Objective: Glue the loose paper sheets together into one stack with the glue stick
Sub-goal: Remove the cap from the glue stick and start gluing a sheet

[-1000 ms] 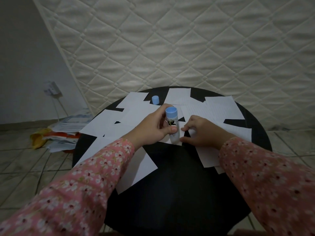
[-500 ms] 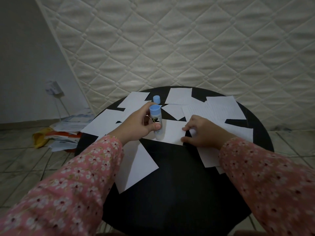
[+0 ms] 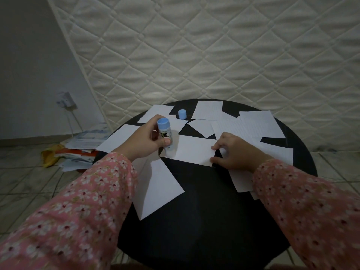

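My left hand [image 3: 145, 140] grips an uncapped glue stick [image 3: 165, 134], white with a blue base pointing up. Its tip presses on the left edge of a white paper sheet [image 3: 191, 151] lying at the table's middle. My right hand [image 3: 236, 151] pins that sheet's right edge with its fingertips. The blue cap [image 3: 182, 114] stands alone at the back of the table. Several other loose white sheets lie scattered around, one large sheet [image 3: 157, 187] near my left forearm.
The round black table [image 3: 204, 221] holds everything. A quilted mattress [image 3: 214, 55] leans against the wall right behind it. On the tiled floor to the left lies a pile of papers and packets [image 3: 78, 151], with a wall socket [image 3: 65, 99] above.
My left hand has dragged the glue stick leftward across the middle sheet, from near my right hand to the sheet's left edge. My right hand has stayed in place on the sheet.
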